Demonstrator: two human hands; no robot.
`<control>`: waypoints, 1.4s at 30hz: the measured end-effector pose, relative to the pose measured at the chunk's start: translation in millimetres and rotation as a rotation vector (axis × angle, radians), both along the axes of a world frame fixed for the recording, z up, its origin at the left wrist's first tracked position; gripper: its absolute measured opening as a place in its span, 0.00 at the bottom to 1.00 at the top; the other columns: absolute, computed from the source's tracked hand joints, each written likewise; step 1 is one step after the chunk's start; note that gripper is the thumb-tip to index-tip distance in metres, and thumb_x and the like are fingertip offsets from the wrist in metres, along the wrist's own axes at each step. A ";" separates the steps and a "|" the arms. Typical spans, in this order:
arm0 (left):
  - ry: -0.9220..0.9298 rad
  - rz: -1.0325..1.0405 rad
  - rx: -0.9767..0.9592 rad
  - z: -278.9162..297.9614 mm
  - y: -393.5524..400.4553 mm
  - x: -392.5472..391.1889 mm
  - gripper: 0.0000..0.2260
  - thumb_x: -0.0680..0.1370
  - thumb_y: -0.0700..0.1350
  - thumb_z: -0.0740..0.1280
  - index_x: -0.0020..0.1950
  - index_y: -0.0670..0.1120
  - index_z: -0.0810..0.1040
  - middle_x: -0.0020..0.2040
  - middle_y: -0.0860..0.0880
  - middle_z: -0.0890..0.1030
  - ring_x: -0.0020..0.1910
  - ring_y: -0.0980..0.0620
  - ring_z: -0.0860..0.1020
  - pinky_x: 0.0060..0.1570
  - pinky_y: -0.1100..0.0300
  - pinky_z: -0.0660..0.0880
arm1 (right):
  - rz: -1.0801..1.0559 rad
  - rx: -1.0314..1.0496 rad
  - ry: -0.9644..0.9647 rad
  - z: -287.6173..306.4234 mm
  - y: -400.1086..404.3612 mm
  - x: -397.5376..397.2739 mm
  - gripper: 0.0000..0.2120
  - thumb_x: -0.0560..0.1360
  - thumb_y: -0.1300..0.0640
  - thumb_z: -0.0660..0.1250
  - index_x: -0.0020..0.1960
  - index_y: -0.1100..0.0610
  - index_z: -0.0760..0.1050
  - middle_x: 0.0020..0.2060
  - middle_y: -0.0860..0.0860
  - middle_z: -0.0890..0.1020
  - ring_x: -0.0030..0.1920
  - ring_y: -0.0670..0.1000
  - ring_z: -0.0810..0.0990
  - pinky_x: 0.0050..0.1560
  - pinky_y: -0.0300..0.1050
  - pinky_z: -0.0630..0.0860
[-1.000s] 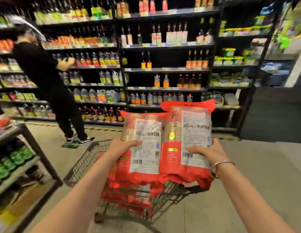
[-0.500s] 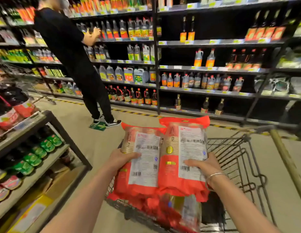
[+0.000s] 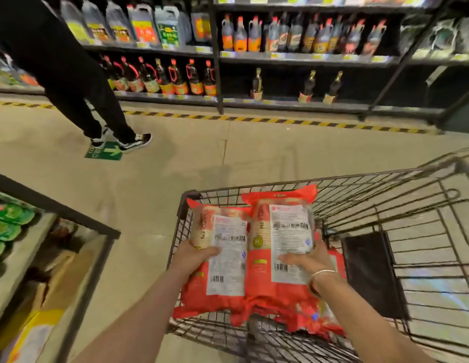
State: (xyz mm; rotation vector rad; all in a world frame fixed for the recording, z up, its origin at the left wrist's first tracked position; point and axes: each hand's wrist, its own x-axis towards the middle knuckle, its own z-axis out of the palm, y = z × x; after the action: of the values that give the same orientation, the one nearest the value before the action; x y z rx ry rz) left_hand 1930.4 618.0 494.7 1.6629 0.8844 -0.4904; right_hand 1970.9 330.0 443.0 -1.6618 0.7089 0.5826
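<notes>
placing step, i reckon: my left hand [image 3: 194,258] and right hand [image 3: 306,260] each grip one of two red packets [image 3: 262,284], side by side between them, over the cart [image 3: 385,173]. next: set them flat, let go.

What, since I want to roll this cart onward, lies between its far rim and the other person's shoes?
Only bare floor, as the head view shows; the green arrow sticker lies right at the shoes, well beyond the cart.

A supermarket aisle — dark shelving [image 3: 293,58] lined with rows of bottles [image 3: 291,35] and price tags, a wire shopping cart [image 3: 385,205], hazard tape [image 3: 254,119] on the floor, another shopper [image 3: 71,74] browsing nearby.
</notes>
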 end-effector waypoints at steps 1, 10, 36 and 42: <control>0.017 -0.006 -0.001 -12.1 -0.8 3.0 0.16 0.65 0.41 0.80 0.50 0.46 0.81 0.48 0.45 0.85 0.43 0.50 0.84 0.48 0.56 0.80 | 0.000 -0.050 0.009 -3.6 1.9 1.1 0.50 0.38 0.52 0.87 0.55 0.53 0.68 0.49 0.54 0.84 0.47 0.56 0.84 0.50 0.58 0.81; 0.114 -0.077 0.021 -81.0 5.5 29.2 0.14 0.68 0.41 0.78 0.43 0.53 0.74 0.44 0.50 0.80 0.40 0.53 0.79 0.39 0.62 0.75 | 0.160 -0.363 0.229 -2.7 44.6 22.3 0.39 0.54 0.57 0.83 0.57 0.58 0.64 0.51 0.55 0.78 0.51 0.58 0.79 0.55 0.55 0.78; -0.579 -0.825 0.823 100.0 -153.8 103.0 0.32 0.76 0.55 0.65 0.77 0.49 0.59 0.78 0.42 0.55 0.77 0.41 0.53 0.73 0.43 0.58 | 0.300 -1.132 -0.438 151.1 -50.8 -7.7 0.29 0.74 0.43 0.64 0.73 0.50 0.67 0.75 0.55 0.65 0.76 0.60 0.57 0.74 0.62 0.51; -0.866 -1.107 0.780 180.6 -300.3 64.9 0.31 0.77 0.57 0.63 0.77 0.52 0.58 0.79 0.44 0.54 0.77 0.42 0.50 0.73 0.40 0.56 | -0.024 -1.290 -0.408 224.2 -156.4 -94.4 0.26 0.73 0.46 0.68 0.70 0.51 0.71 0.72 0.56 0.69 0.74 0.63 0.62 0.72 0.66 0.58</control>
State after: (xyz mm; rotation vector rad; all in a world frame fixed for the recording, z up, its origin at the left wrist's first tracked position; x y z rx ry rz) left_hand 1995.3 317.7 675.2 2.6858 -0.6619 -0.0519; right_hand 1876.5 173.6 667.3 -2.8143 0.8435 -0.3794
